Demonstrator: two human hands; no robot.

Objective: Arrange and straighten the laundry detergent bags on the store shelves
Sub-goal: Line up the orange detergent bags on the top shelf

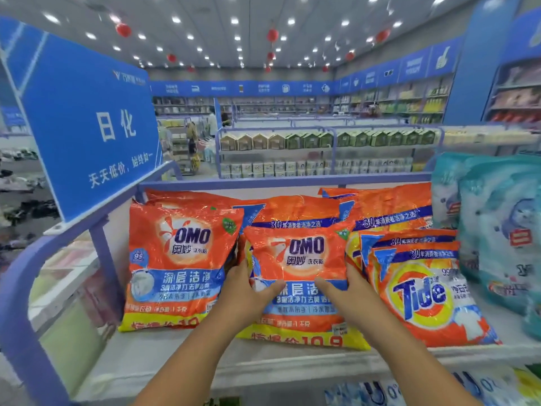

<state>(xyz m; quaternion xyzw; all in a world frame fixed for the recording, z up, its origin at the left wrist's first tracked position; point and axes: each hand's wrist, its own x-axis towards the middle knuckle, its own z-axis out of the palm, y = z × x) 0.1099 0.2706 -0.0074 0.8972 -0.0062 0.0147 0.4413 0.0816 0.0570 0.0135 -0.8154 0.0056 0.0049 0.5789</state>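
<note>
Both hands (pixel 298 291) gripping upright middle OMO bag (pixel 304 259), label facing camera

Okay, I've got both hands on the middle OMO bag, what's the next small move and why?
Probably ease the middle OMO bag a touch to the right and square it up. Your left hand and right hand grip its sides, its front edge juts nearer you than the left OMO bag, and it stands slightly crooked beside the Tide bag.
</note>
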